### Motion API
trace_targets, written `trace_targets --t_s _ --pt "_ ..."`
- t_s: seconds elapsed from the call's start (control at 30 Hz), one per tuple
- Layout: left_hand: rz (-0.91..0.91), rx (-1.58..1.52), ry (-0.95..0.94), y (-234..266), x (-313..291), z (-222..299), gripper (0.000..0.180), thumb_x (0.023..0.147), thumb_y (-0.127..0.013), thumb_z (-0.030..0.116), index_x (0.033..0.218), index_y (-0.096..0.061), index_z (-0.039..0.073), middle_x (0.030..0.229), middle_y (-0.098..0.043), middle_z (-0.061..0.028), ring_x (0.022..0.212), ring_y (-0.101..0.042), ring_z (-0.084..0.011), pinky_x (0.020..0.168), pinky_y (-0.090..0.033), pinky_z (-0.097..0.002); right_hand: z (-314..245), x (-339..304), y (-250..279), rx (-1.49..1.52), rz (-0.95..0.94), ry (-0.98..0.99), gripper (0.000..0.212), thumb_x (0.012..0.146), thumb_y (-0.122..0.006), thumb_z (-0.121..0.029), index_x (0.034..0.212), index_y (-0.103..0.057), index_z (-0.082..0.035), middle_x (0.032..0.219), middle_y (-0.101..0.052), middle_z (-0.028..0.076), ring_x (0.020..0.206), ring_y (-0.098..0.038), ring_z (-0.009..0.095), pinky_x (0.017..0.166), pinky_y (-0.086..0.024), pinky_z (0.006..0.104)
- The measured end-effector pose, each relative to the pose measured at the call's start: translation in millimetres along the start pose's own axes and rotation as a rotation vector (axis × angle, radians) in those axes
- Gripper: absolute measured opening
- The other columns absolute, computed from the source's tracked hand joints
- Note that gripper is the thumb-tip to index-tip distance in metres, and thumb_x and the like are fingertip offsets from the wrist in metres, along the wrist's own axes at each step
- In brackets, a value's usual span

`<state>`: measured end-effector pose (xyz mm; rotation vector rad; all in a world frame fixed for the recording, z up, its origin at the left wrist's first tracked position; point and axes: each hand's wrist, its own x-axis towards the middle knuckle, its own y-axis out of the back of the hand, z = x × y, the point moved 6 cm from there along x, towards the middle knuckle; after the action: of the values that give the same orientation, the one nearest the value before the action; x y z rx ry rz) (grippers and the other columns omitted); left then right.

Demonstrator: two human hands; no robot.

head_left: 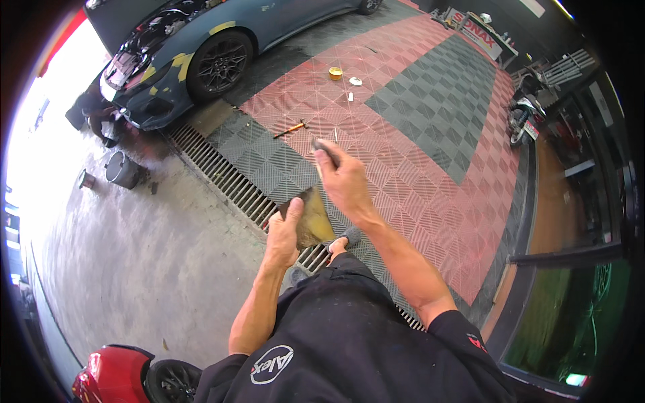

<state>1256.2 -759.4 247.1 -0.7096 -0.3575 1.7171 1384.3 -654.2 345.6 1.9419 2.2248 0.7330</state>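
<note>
My left hand is closed on the edge of a flat, dark mixing board, its thumb on top. Yellowish paste is smeared across the board's face. Just above and to the right, my right hand grips a small dark-handled tool, apart from the board. Motion blur hides the tool's exact kind; it looks like a putty knife. Beyond my hands, a hammer with an orange-and-black handle lies on the tiles. Farther off are a yellow tin, a white round lid and a small white tube.
A dark blue-grey car with yellow patches stands far left, bonnet up. A person crouches at its front. A drain grate crosses the floor. A black bucket stands left, a red car lower left, a motorcycle right.
</note>
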Motion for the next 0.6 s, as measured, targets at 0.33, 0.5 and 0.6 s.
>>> trace_targets --t_s 0.33,0.5,0.6 --pt "-0.693 -1.111 0.482 16.5 21.8 -38.5 0.055 0.117 -0.044 0.032 0.159 -0.039 -0.004 0.131 -0.064 -0.0164 0.120 -0.063 -0.0218 0.101 -0.054 -0.0355 -52.0 -113.4 -21.7 -0.267 -0.266 1.027 0.038 0.089 -0.074 -0.017 0.126 -0.077 -0.016 0.124 -0.075 0.004 0.114 -0.073 0.028 0.098 -0.063 0.0439" --pt "-0.527 -1.366 0.735 37.9 43.5 -72.6 0.039 0.117 -0.043 0.022 0.151 -0.050 0.004 0.142 -0.064 -0.0073 0.128 -0.063 -0.0183 0.117 -0.050 -0.0371 -47.9 -117.2 -24.1 -0.397 -0.252 1.162 0.047 0.088 -0.074 -0.032 0.133 -0.074 -0.018 0.130 -0.072 0.006 0.121 -0.071 0.028 0.105 -0.059 0.0452" --pt "-0.413 -0.856 0.612 9.4 34.7 -68.5 0.045 0.116 -0.046 0.036 0.142 -0.056 0.001 0.111 -0.055 -0.0016 0.095 -0.055 -0.0119 0.088 -0.047 -0.0312 -38.3 -120.7 -16.1 -0.468 -0.203 1.138 0.045 0.091 -0.073 -0.035 0.131 -0.075 -0.015 0.131 -0.073 0.010 0.121 -0.072 0.031 0.103 -0.060 0.0501"
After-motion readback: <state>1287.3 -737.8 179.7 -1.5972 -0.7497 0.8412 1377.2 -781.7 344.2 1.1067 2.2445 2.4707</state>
